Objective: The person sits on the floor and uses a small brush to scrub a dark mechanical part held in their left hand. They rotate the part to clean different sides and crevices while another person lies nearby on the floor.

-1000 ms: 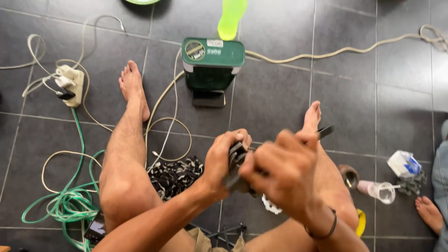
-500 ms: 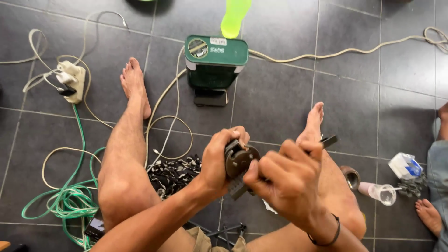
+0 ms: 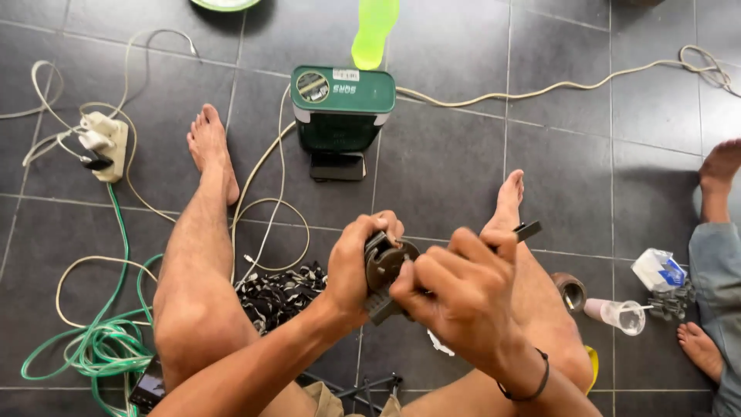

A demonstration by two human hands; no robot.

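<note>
Small round dark metal part (image 3: 384,262), gripped in left hand (image 3: 356,259), right hand (image 3: 455,297) pinching a dark tool (image 3: 528,230)

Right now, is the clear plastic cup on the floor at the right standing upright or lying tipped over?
Tipped over. The clear plastic cup lies on its side on the tiled floor, its open mouth facing right.

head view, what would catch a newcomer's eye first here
At lower centre, the left hand grips a small dark round metal part while the right hand works a dark tool against it, above bare outstretched legs. Straight ahead on the grey tiled floor stands a green box-shaped device, and a coiled green cable lies at lower left below a white power strip.
</note>
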